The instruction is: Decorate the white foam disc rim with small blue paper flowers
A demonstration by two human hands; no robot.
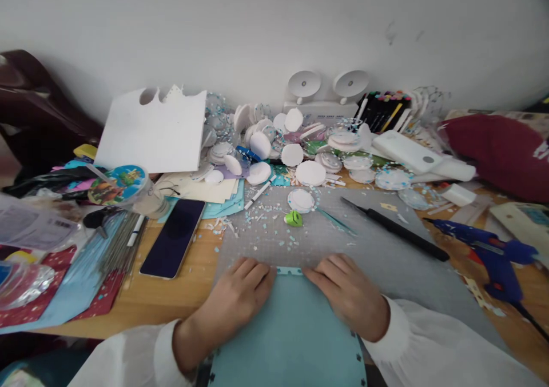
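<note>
A light-blue paper sheet (291,324) with small punched holes along its edges lies at the bottom middle. Its far edge is folded into a narrow strip. My left hand (246,290) pinches the strip's left end, its fingers curled together. At the right end my right hand (345,295) grips the fold in the same way. Just beyond the strip is a small green punch (293,218), and behind it a stack of white discs (301,200). Blue tweezers (337,221) rest to the right of the punch, among tiny paper bits.
A phone (172,238) lies left of the grey mat (266,227). To the right are a black-handled knife (403,231) and a blue glue gun (493,250). Several white discs (311,173) are heaped at the back, beside a white board (150,130).
</note>
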